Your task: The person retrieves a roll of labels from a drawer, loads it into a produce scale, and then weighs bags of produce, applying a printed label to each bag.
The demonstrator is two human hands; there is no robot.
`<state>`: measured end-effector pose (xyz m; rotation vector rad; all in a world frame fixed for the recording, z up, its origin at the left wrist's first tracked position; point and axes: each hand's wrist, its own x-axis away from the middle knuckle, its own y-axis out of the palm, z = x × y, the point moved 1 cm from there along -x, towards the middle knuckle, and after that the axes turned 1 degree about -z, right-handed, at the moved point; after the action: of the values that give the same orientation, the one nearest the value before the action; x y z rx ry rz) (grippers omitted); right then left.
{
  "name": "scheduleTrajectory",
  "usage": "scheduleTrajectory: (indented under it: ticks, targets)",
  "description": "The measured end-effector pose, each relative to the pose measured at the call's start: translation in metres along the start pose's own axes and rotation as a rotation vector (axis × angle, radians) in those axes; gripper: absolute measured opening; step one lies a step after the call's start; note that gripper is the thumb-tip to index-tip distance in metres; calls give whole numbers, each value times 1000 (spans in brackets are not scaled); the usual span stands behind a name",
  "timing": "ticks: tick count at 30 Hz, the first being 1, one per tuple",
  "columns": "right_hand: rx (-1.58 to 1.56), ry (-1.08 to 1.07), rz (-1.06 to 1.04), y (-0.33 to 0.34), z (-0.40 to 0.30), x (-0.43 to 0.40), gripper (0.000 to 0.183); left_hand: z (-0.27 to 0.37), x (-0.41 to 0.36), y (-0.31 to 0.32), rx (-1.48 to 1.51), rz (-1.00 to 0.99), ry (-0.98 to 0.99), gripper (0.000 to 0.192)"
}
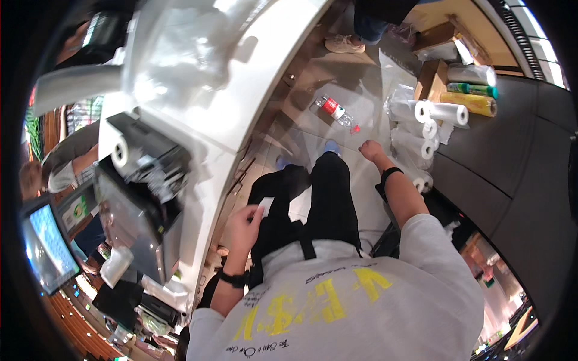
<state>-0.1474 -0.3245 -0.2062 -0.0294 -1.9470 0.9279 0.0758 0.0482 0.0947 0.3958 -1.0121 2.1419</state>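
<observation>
My left hand (244,226) is by my left thigh, pinching a small white slip (266,206), apparently paper, between thumb and fingers. Out in front on the right, my right hand (371,150) hangs over the floor with its fingers curled; nothing shows in it. Beyond it, a clear plastic bottle (335,109) with a red label and red cap lies on its side on the tiled floor. Just right of that hand, several rolls of clear plastic bags (408,142) are stacked beside the dark cabinet.
A white counter (216,122) runs along my left, carrying a dark machine with a label roll (119,151) and a lit screen (52,248). The dark cabinet (478,167) stands at right, with a yellow roll (469,103). Another person's shoe (344,44) is ahead.
</observation>
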Motion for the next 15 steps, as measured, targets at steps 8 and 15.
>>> scheduleTrajectory:
  ticks: [8, 15]
  targets:
    - [-300, 349, -101, 156, 113, -190, 48, -96, -59, 94, -93, 98, -128, 18]
    - [-1384, 832, 218, 268, 153, -266, 45, -140, -76, 133, -61, 228, -293, 15]
